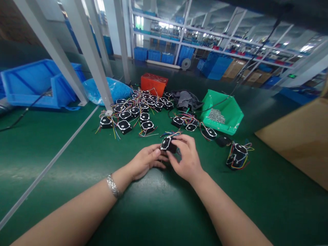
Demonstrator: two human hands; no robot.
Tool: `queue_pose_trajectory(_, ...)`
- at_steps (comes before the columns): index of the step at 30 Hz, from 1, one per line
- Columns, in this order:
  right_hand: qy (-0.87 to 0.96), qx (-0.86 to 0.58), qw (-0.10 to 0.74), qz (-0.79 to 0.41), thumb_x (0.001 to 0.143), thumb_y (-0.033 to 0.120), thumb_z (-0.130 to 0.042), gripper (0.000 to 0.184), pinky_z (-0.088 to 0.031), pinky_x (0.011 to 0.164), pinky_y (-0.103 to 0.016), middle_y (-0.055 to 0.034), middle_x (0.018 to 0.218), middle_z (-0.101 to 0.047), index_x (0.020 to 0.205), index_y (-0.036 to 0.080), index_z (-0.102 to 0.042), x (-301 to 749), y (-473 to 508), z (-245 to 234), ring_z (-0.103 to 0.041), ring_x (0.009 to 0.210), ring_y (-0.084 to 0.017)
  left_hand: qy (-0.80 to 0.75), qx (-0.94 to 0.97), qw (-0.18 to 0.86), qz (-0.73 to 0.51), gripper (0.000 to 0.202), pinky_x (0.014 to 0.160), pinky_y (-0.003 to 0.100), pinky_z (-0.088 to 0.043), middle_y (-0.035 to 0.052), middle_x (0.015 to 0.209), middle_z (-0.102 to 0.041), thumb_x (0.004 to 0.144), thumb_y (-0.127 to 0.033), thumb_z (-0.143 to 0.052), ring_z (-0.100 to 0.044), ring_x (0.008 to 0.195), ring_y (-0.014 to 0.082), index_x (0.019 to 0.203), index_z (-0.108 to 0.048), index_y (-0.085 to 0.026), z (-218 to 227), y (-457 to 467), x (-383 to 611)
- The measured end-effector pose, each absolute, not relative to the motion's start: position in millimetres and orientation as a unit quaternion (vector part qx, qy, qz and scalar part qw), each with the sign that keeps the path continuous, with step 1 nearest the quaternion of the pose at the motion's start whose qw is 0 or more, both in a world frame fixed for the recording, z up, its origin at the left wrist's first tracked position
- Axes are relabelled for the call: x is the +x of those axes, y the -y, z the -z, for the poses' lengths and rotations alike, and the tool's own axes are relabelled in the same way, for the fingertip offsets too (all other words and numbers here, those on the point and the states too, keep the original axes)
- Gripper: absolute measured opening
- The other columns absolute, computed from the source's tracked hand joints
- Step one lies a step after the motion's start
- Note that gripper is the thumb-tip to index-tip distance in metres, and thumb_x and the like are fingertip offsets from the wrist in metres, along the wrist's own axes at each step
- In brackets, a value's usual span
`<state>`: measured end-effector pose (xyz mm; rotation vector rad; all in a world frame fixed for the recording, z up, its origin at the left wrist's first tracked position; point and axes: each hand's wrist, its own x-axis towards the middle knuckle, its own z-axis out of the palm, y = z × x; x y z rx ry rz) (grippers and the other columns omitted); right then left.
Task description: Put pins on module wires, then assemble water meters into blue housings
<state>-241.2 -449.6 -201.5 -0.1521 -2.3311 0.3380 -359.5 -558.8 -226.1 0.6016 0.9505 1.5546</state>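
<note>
Both of my hands are on one small black motor (167, 145) with a white-edged face and coloured wires, held just above the green table. My right hand (188, 155) grips its right side between thumb and fingers. My left hand (148, 160), with a silver bracelet at the wrist, closes on its left side, some fingers beneath it. A thin metal pin or screw (161, 177) lies on the table just below the hands. Several similar motors (134, 111) with loose wires lie in a group beyond my hands.
A green bin (237, 114) holds many small metal parts, with a dark cloth (186, 99) beside it. An orange box (154, 83) stands at the back. Stacked motors (237, 155) and a cardboard panel (299, 140) are to the right; grey posts (91, 51) and a blue bin (28, 89), left.
</note>
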Motion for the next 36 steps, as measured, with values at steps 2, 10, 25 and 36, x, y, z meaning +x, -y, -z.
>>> queue_pose_trajectory(2,0.919,-0.035,0.353,-0.170,0.075,0.018,-0.052,0.031,-0.043,0.087,-0.036,-0.0115,0.106,-0.045,0.105,0.017,-0.044,-245,459,204,-0.044,0.104,-0.019,-0.354,0.234,0.593,-0.685,0.042,0.067,0.031,-0.048,0.0083,0.092,-0.058,0.066,-0.037,-0.065,-0.056,0.077,0.0166,0.102,-0.054,-0.016,225,560,-359)
queue_pose_trajectory(10,0.923,-0.250,0.290,-0.046,0.084,0.025,-0.038,0.015,-0.042,0.074,-0.031,-0.0087,0.087,-0.052,0.084,0.016,-0.049,-238,421,207,-0.050,0.086,-0.018,-0.398,0.155,0.567,-0.704,0.025,0.055,0.024,-0.046,0.0096,0.086,-0.062,0.070,-0.019,-0.061,-0.060,0.071,0.0161,0.092,-0.051,-0.013,229,557,-367)
queue_pose_trajectory(25,0.914,-0.404,-0.023,-0.012,0.077,0.020,-0.046,0.009,-0.033,0.060,-0.026,-0.0046,0.080,-0.056,0.074,0.018,-0.053,-226,385,209,-0.053,0.074,-0.017,-0.361,0.033,0.616,-0.699,0.035,0.053,0.028,-0.051,0.0170,0.081,-0.061,0.087,-0.033,-0.029,-0.062,0.068,0.0208,0.091,-0.052,-0.007,223,552,-373)
queue_pose_trajectory(36,0.918,-0.202,0.314,-0.131,0.078,0.023,-0.050,0.010,-0.035,0.074,-0.029,-0.0031,0.080,-0.055,0.075,0.016,-0.056,-237,437,192,-0.050,0.081,-0.015,-0.354,0.079,0.608,-0.706,0.026,0.058,0.031,-0.052,0.0122,0.084,-0.060,0.083,-0.033,-0.045,-0.062,0.073,0.0205,0.089,-0.053,-0.009,230,553,-362)
